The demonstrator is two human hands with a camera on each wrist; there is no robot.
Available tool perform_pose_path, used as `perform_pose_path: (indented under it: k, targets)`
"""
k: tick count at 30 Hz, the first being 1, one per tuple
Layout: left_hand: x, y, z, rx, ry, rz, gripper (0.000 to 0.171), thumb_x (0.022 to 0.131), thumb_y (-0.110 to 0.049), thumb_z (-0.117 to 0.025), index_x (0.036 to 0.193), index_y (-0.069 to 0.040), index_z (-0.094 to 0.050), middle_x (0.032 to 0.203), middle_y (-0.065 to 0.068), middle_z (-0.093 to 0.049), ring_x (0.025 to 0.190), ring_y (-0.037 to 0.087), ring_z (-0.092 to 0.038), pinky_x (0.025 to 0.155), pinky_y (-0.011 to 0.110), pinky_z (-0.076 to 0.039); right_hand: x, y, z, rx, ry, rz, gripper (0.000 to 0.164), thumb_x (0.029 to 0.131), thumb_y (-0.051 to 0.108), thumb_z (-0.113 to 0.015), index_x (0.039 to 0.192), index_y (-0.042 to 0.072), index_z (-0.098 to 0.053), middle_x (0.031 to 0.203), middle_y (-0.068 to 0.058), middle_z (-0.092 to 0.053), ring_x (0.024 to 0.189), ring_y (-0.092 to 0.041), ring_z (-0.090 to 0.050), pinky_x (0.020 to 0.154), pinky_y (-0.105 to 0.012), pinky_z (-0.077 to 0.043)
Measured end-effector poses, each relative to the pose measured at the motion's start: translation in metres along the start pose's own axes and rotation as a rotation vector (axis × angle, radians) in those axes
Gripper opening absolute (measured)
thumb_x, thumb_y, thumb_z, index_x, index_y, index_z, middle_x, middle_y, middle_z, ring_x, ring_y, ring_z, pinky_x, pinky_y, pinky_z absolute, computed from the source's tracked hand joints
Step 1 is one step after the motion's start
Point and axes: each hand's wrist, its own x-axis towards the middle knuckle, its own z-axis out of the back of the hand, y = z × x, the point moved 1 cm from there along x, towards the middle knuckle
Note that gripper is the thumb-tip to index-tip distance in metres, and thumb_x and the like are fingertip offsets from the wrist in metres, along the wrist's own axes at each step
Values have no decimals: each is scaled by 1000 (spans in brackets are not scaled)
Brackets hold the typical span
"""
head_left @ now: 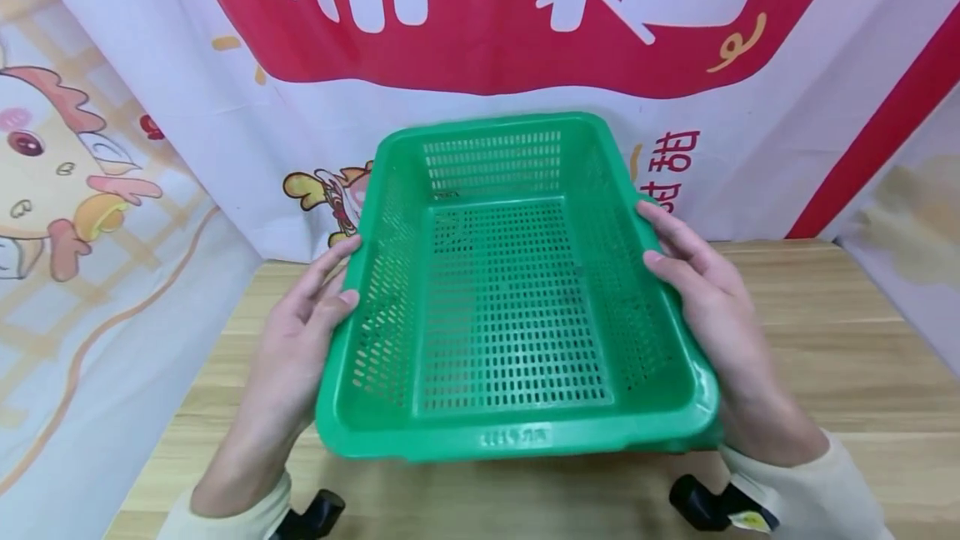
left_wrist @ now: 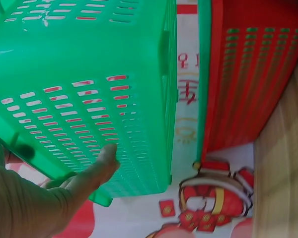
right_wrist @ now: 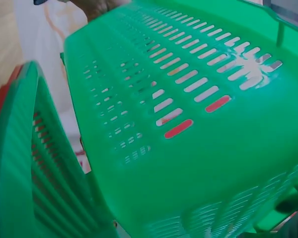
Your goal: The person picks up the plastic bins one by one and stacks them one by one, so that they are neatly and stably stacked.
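Observation:
An empty green plastic basket (head_left: 525,438) with slotted walls and floor is tilted toward me in the head view. My left hand (head_left: 296,336) grips its left rim; in the left wrist view one finger stretches along the slotted outer wall. On the right side, my right hand (head_left: 716,307) holds the opposite rim, thumb and forefinger at the edge. Below the held basket, the left wrist view shows a red basket (left_wrist: 260,84) on the table with a second green basket's rim (left_wrist: 204,64) at its top. That second green basket (right_wrist: 12,163) also shows in the right wrist view.
The wooden table (head_left: 817,340) extends to both sides. A white cloth printed with red lettering (head_left: 487,23) hangs behind it, and another with a cartoon figure (head_left: 60,165) is on the left. Black wrist camera mounts (head_left: 701,502) sit by both cuffs.

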Motion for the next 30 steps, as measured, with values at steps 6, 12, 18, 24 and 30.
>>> perform_pose_path:
  k: [6, 12, 18, 24, 30]
  targets:
    - [6, 5, -25, -31, 12, 6, 50, 112, -11, -43, 159, -27, -44, 162, 1, -49, 112, 13, -74, 87, 34, -64, 5, -10, 29, 15, -3, -7, 60, 106, 43, -58, 162, 41, -37, 171, 1, -33, 124, -9, -62, 86, -30, -63]
    - [14, 11, -44, -35, 10, 17, 52, 110, -8, -45, 158, -28, -46, 162, -3, -49, 135, 19, -61, 94, 31, -61, 9, -17, 49, 54, -4, -34, 59, 107, 38, -57, 163, 39, -36, 165, -1, -36, 109, -1, -70, 79, -30, -65]
    - [17, 13, -56, -49, 23, -3, 52, 109, -7, -46, 157, -27, -47, 161, -2, -50, 138, 24, -59, 96, 31, -61, 9, -18, 64, 111, 1, -26, 58, 108, 33, -57, 162, 38, -38, 153, 3, -45, 106, -3, -72, 77, -32, -66]
    - [20, 15, -60, -24, 14, 18, 51, 111, -11, -48, 157, -32, -47, 161, -6, -50, 136, 21, -61, 94, 34, -61, 9, -19, 71, 144, 18, 0, 56, 108, 30, -57, 162, 36, -40, 144, 10, -51, 107, -5, -74, 78, -34, -66]
    - [24, 18, -65, -3, 13, 9, 51, 110, -11, -49, 157, -32, -47, 160, -4, -51, 136, 25, -62, 97, 40, -60, 12, -21, 77, 156, 19, -12, 56, 108, 31, -58, 161, 38, -41, 144, 11, -52, 106, -7, -75, 78, -35, -65]
